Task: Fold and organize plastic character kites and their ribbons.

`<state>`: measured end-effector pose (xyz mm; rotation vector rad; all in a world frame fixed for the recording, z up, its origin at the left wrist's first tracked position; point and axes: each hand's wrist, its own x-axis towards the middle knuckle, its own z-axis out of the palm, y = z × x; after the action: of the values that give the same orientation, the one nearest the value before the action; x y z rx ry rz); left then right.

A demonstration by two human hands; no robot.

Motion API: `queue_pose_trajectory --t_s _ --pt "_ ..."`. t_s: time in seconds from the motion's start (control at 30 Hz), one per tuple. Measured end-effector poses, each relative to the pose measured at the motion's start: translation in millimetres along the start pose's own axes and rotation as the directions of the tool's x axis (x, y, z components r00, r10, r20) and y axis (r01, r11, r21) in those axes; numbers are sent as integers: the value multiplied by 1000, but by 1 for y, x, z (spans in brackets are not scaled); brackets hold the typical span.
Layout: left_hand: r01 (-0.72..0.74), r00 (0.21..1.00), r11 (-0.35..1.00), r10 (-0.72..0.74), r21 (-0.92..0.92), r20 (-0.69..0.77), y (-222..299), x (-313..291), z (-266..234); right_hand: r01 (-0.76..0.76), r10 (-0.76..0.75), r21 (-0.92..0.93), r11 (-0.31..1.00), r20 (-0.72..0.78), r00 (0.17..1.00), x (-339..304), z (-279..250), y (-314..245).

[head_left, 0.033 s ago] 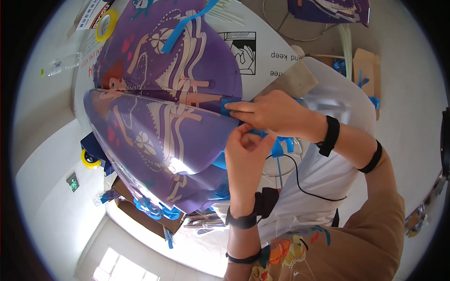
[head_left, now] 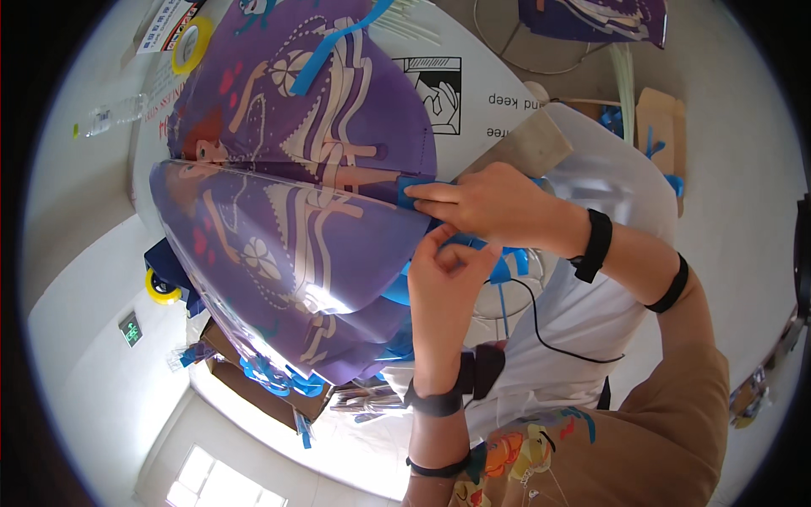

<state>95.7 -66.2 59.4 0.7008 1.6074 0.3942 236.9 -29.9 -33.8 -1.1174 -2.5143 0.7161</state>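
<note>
Large purple printed plastic sheets (head_left: 355, 253) with a cartoon figure on them lie layered and folded before me. At their right edge, a blue tab (head_left: 407, 193) sits by the fold. My right hand (head_left: 498, 207) lays two stretched fingers on this tab, with its thumb hidden. Just below it, my left hand (head_left: 446, 283) has its thumb and fingers curled close together at the sheet's edge. What it pinches, if anything, is hidden. Blue strips (head_left: 501, 269) show beside the hands, and a loose blue strip (head_left: 325, 61) lies across the upper sheet.
A yellow tape roll (head_left: 192, 46) and a clear bottle (head_left: 114, 115) are at upper left. Another yellow roll (head_left: 163, 287) sits lower down, near an open carton (head_left: 279, 404). A flat brownish piece (head_left: 525, 150) lies beyond my right hand. A black cord (head_left: 541, 325) crosses white cloth.
My left hand has turned slightly at the wrist, and the sheet edge beside it has shifted a little. My right hand stays on the blue tab.
</note>
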Motion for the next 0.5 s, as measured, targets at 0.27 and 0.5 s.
queue_pose_trajectory --t_s 0.27,0.5 --pt "522 841 -225 -29 -823 541 -17 -23 -32 19 -18 20 1000 -78 997 -1 2 2" --pt "343 872 -640 -56 -688 487 -15 -38 -29 7 -6 14 1000 -60 998 2 0 2"
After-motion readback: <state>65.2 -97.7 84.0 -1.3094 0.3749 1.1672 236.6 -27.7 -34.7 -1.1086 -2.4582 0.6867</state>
